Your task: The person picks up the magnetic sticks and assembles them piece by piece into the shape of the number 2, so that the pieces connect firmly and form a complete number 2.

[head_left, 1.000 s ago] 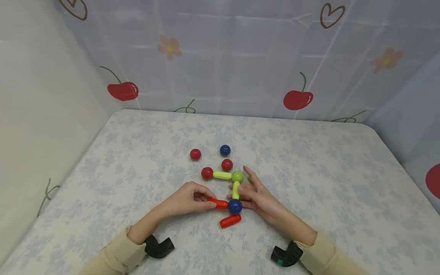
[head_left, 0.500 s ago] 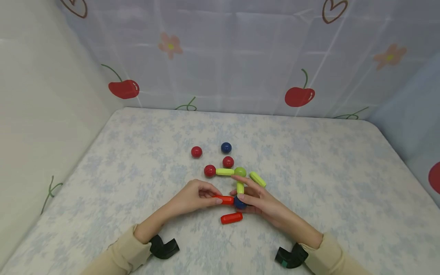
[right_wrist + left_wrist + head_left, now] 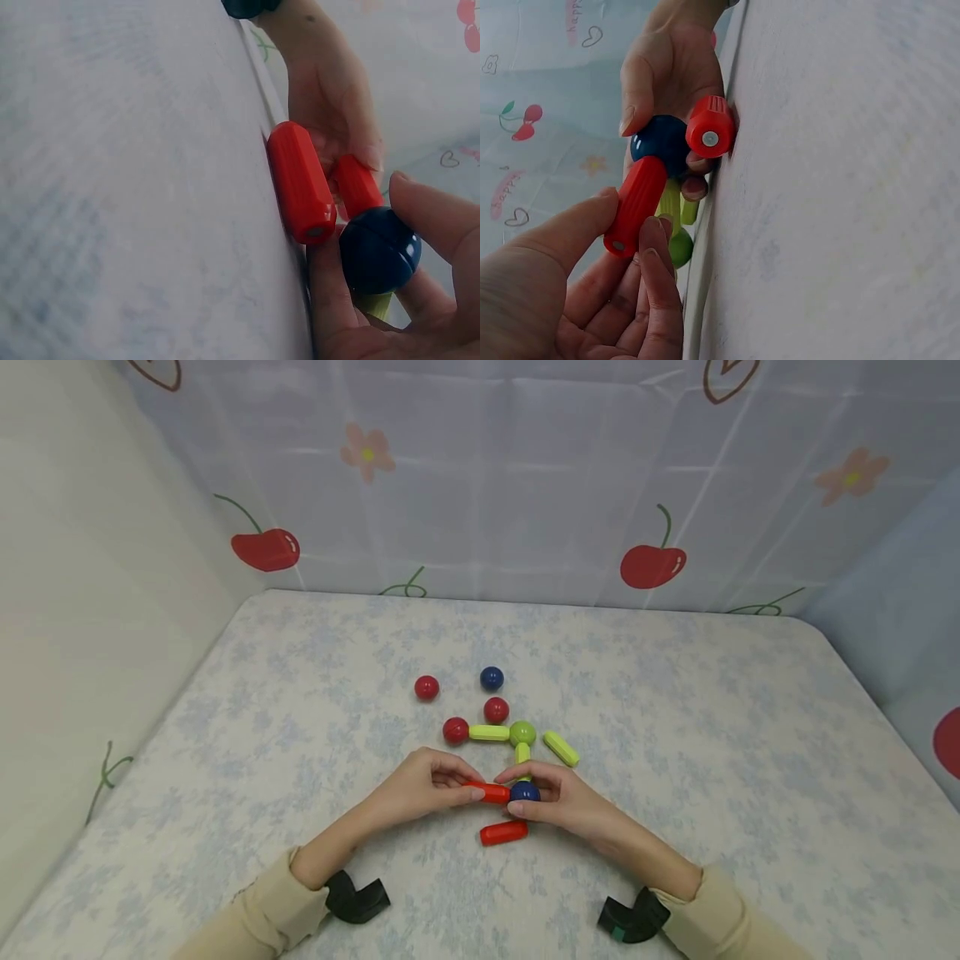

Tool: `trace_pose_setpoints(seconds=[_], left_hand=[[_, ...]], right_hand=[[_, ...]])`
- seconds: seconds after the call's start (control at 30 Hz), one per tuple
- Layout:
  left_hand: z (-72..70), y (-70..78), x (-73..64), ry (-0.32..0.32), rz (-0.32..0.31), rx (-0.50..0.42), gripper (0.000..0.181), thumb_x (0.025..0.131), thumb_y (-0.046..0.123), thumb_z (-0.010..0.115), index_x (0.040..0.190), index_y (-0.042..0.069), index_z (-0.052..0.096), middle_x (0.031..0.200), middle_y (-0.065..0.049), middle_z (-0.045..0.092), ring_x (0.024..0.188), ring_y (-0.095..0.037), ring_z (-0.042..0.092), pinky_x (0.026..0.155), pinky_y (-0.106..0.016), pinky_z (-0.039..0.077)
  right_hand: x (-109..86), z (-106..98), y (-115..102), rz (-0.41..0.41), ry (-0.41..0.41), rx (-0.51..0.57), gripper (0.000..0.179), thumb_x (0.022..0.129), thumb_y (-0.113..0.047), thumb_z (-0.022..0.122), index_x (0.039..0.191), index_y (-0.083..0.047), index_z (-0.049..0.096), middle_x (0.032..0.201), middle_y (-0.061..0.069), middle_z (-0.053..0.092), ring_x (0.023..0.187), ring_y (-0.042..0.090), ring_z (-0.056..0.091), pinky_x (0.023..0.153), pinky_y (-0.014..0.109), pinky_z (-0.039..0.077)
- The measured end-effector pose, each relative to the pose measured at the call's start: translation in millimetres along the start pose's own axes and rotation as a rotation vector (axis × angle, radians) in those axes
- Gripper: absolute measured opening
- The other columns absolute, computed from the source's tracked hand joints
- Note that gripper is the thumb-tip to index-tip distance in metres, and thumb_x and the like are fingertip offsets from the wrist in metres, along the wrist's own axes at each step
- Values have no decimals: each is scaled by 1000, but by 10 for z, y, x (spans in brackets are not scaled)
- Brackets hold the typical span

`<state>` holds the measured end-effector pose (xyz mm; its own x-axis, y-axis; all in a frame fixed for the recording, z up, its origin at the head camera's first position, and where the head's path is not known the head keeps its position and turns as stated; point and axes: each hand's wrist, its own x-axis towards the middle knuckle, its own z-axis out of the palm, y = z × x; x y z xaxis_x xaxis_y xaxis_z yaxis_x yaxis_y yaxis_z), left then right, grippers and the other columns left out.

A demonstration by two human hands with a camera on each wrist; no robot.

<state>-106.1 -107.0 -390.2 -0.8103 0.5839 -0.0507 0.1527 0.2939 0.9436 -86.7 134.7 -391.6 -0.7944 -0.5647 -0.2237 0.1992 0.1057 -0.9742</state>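
Observation:
My left hand (image 3: 416, 787) pinches a red magnetic rod (image 3: 491, 792) between thumb and fingers. That rod's far end meets a dark blue ball (image 3: 526, 792), which my right hand (image 3: 573, 802) grips with thumb and fingertips. From the blue ball a yellow-green rod (image 3: 522, 755) runs back to a green ball (image 3: 522, 732). Another yellow-green rod (image 3: 489, 732) links the green ball to a red ball (image 3: 456, 730) on its left. Just below the held pieces, a second red rod (image 3: 504, 832) lies loose on the table; the right wrist view shows this loose rod (image 3: 301, 182) close by my fingers.
A loose yellow-green rod (image 3: 561, 748) lies right of the green ball. Behind the joined pieces sit two loose red balls, one near (image 3: 496, 710) and one farther left (image 3: 427, 687), plus a blue ball (image 3: 492, 677). A patterned cloth covers the table (image 3: 337, 668).
My right hand's fingers have moved from beside the yellow-green rod onto the blue ball, uncovering the loose yellow-green rod. The joined pieces have shifted slightly; my left hand keeps its pinch on the red rod.

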Motion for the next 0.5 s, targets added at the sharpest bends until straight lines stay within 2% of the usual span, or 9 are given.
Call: trace_pose_setpoints(seconds=[0.2, 0.3, 0.37, 0.5], left_hand=[[2, 97, -28, 8, -8, -6, 14, 85, 16, 71, 94, 5, 72, 80, 1, 67, 65, -19, 60, 56, -24, 47], [2, 95, -22, -1, -10, -9, 14, 85, 15, 70, 94, 4, 72, 81, 0, 68, 67, -20, 62, 57, -25, 48], [0, 11, -1, -10, -7, -17, 15, 85, 18, 71, 94, 6, 72, 82, 1, 68, 67, -17, 62, 59, -25, 49], [-6, 19, -7, -20, -8, -29, 15, 85, 17, 71, 94, 6, 72, 83, 1, 68, 69, -16, 63, 60, -26, 50]], right_hand=[[-9, 49, 2, -40, 27, -65, 34, 87, -11, 68, 118, -1, 59, 107, 12, 60, 87, 20, 58, 74, 26, 47], [-8, 76, 4, -44, 69, -88, 32, 87, -12, 68, 116, 1, 59, 100, 11, 62, 81, 16, 58, 69, 24, 47], [-7, 90, 4, -41, 92, -95, 32, 87, -12, 68, 115, 1, 59, 96, 10, 63, 78, 15, 58, 68, 24, 46], [-7, 105, 6, -33, 119, -103, 31, 87, -14, 68, 114, 1, 60, 93, 8, 64, 75, 15, 58, 67, 24, 46]])
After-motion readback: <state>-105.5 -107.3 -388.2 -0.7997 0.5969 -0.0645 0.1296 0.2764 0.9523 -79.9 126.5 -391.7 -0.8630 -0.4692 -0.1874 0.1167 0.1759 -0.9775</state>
